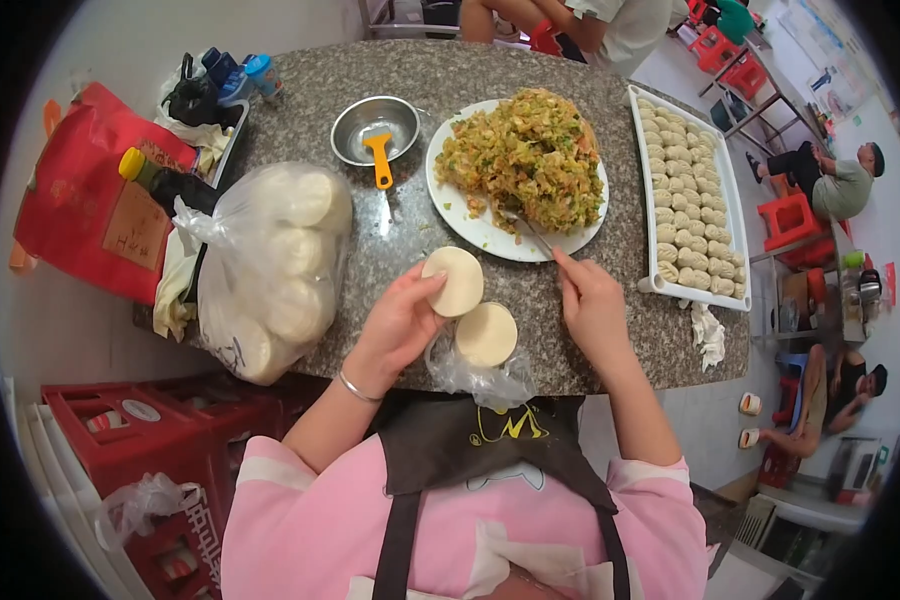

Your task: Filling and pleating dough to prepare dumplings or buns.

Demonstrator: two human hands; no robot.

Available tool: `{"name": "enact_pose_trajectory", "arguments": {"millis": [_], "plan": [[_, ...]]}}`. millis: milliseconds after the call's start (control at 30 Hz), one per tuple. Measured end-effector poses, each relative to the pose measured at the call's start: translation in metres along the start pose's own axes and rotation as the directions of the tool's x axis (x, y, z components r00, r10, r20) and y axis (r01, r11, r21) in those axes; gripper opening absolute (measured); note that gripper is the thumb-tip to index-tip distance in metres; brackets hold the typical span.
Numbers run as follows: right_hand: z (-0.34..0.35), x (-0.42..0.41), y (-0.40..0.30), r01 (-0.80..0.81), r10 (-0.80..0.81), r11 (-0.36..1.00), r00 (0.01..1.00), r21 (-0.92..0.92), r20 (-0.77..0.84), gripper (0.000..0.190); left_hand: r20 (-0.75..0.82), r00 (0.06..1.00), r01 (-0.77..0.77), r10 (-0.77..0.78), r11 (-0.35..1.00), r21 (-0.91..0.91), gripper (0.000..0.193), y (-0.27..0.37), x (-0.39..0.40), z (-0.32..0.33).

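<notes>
A round dough wrapper (457,282) lies across the fingers of my left hand (399,321), with the thumb pressing on its edge. Just below it, a stack of round wrappers (487,335) rests on a clear plastic bag (484,379) at the table's near edge. My right hand (594,306) grips the handle of a thin metal utensil (534,235); its far end is hidden in chopped filling (529,161) heaped on a large white plate (442,196). Right of the plate, a white tray (651,225) holds rows of pleated dumplings (686,195).
On the speckled stone table (390,67) stand a metal bowl (349,135) with an orange-handled scraper (380,161), a plastic bag of wrapper stacks (300,251), a dark bottle (169,182) and a red bag (97,195). Red crates (157,427) stand below left. Other people sit beyond the table.
</notes>
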State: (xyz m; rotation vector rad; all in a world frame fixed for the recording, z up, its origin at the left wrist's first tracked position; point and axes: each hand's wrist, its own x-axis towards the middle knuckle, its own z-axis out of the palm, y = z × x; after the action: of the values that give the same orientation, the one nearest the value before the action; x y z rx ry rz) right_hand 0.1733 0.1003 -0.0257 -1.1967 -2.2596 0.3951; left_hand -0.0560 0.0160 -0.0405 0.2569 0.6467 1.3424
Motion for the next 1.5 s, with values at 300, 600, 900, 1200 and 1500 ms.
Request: {"name": "enact_pose_trajectory", "arguments": {"millis": [300, 600, 900, 1200, 1500], "plan": [[0.004, -0.001, 0.004, -0.043, 0.044, 0.995, 0.999, 0.093, -0.01, 0.024, -0.056, 0.998, 0.007, -0.008, 1.0, -0.026, 0.031, -0.012, 0.013, 0.002], [-0.004, -0.028, -0.024, -0.129, 0.095, 0.962, 0.984, 0.242, 0.148, 0.032, 0.052, 0.999, 0.005, 0.005, 0.979, -0.206, 0.04, -0.012, 0.024, 0.023], [-0.025, -0.027, -0.026, -0.177, 0.115, 0.934, 0.971, 0.309, 0.207, 0.03, -0.043, 0.999, -0.037, 0.027, 0.969, -0.246, 0.039, -0.01, 0.022, 0.021], [-0.014, -0.037, -0.032, -0.23, 0.171, 0.908, 0.966, 0.35, 0.193, 0.03, 0.007, 1.0, -0.002, 0.004, 0.972, -0.234, 0.04, -0.006, 0.021, 0.016], [-0.004, -0.047, -0.031, -0.253, 0.209, 0.911, 0.964, 0.325, 0.165, 0.029, 0.032, 0.999, 0.026, -0.018, 0.961, -0.277, 0.039, -0.018, 0.024, 0.023]]}}
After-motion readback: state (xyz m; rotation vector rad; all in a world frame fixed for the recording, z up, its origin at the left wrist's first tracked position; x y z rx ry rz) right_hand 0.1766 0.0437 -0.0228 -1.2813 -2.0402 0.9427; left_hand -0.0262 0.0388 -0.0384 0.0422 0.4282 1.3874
